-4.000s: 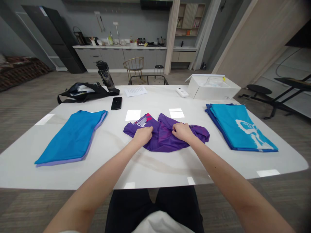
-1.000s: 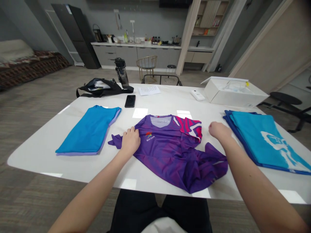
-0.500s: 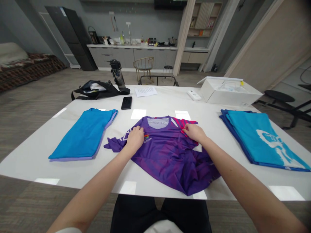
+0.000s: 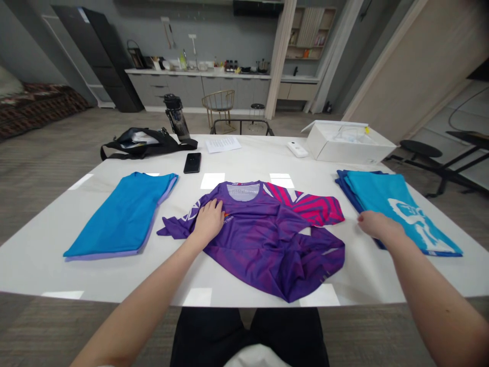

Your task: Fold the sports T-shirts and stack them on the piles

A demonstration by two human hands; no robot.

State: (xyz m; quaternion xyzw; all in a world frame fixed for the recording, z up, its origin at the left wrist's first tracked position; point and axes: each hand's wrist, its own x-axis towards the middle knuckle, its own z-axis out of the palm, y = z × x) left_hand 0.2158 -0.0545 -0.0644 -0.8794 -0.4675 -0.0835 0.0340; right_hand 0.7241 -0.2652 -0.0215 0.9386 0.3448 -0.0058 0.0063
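Where both arms reach forward, a white table (image 4: 260, 158) spreads below, and a purple shirt (image 4: 263, 234) lies on it, partly under the left hand (image 4: 209, 219) and apart from the right hand (image 4: 379, 228). Half a second ago the right hand was at the shirt's pink-striped sleeve (image 4: 321, 208); now that sleeve lies spread outward and the hand has moved off it. Two folded piles flank the hands: a blue pile (image 4: 118, 219) left of the left hand, and a light-blue pile (image 4: 382, 191), partly hidden by the right hand. Beyond the right hand stands one open white box (image 4: 340, 150) with something pale inside (too blurred to name). Beyond the left hand sit one open black bag (image 4: 151, 149), showing whitish contents (image 4: 140, 137), and one dark bottle (image 4: 176, 116). Farther than the hands, between bag and box, lie one paper sheet (image 4: 223, 144), one phone (image 4: 192, 162) and one small white gadget (image 4: 297, 149). The left hand rests palm down, fingers loose; the right hand's fingers are curled, and I cannot tell whether they hold anything.
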